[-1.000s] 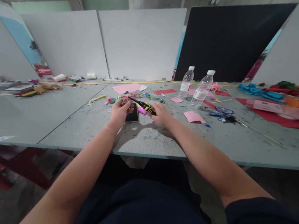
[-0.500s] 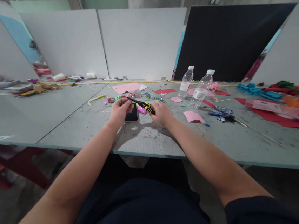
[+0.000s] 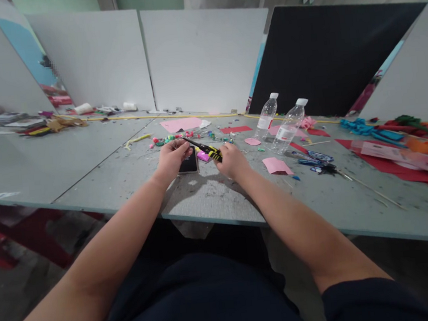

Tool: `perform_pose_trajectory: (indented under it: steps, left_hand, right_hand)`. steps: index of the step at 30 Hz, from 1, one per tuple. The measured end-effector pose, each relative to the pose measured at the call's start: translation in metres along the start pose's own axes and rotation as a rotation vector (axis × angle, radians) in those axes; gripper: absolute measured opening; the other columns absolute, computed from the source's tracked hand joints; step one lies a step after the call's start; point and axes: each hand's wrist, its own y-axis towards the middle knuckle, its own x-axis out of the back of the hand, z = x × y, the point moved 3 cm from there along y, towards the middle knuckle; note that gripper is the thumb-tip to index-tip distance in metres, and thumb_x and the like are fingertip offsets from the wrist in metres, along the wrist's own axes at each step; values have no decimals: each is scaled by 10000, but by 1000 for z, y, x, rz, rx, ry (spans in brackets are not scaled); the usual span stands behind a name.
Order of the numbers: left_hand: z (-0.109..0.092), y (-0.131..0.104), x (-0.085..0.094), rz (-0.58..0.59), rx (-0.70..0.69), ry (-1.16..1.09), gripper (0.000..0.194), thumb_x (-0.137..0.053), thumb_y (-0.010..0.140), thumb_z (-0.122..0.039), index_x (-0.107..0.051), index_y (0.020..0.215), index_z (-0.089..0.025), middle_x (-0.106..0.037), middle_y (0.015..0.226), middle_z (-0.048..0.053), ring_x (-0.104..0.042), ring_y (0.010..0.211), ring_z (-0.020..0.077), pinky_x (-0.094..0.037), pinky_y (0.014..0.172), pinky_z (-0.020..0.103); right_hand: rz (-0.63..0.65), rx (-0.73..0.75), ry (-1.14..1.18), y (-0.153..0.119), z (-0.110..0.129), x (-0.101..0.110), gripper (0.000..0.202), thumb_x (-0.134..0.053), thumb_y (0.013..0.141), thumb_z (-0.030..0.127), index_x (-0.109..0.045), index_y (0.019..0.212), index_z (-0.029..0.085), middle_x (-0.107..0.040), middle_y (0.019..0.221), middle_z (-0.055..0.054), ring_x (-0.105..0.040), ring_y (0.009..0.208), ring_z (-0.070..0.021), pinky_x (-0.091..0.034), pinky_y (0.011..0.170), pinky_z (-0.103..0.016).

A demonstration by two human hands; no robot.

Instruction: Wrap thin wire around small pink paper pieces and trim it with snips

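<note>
My right hand (image 3: 231,162) is wrapped round the black and yellow handles of a pair of pliers (image 3: 210,150). The dark, narrow jaws point left and reach the fingertips of my left hand (image 3: 173,157). Those fingers are pinched together at the jaw tips; a fine, wire-like loop seems to show there, too thin to make out. A black phone (image 3: 188,164) lies on the table just under the pliers and beside my left hand. Close to it, below the pliers, sits a small bright pink-purple packet (image 3: 202,156).
Colourful beads (image 3: 186,135) are scattered beyond my hands. Two clear plastic bottles (image 3: 266,117) stand to the right, near pink paper pieces (image 3: 277,166) and blue-handled scissors (image 3: 317,157). White boards (image 3: 208,60) and a black board (image 3: 333,58) rise behind the grey table (image 3: 98,184).
Both hands stay almost where they were, with the pliers' jaws still at the left fingertips. The pliers have turned very slightly; the view has shifted a little.
</note>
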Motion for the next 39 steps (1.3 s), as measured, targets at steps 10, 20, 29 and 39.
perform_pose_trajectory:
  steps: [10, 20, 29, 39]
  left_hand:
    - [4, 2, 0, -19, 44, -11, 199, -821, 756, -22, -659, 705, -126, -623, 648, -33, -622, 594, 44, -579, 734, 181]
    - [2, -2, 1, -3, 73, 7, 171, -829, 792, -97, -669, 760, -150, -672, 707, 8, -688, 646, 103, -615, 766, 261]
    - [2, 3, 11, -125, 48, 109, 143, -768, 848, -151, -669, 745, -150, -717, 734, 28, -675, 648, 105, -512, 592, 200]
    - [1, 6, 17, -370, 159, -78, 192, -705, 870, -56, -647, 709, -143, -694, 679, 11, -626, 567, 66, -447, 484, 145]
  right_hand:
    - [73, -120, -55, -5, 13, 10, 371, -591, 993, 443, -672, 1120, 105, -663, 1170, -250, -625, 1089, -384, -487, 888, -438]
    - [55, -471, 16, -3, -30, -8, 510, -744, 875, 546, -694, 1146, 117, -704, 1088, -277, -678, 1083, -415, -525, 892, -510]
    - [53, -344, -77, -7, -11, -13, 399, -677, 916, 369, -658, 1207, 98, -594, 1322, -306, -549, 1265, -435, -456, 1007, -562]
    - [492, -442, 600, 42, 50, -38, 219, -640, 941, 351, -605, 793, 193, -606, 644, -3, -537, 534, -141, -432, 536, -257]
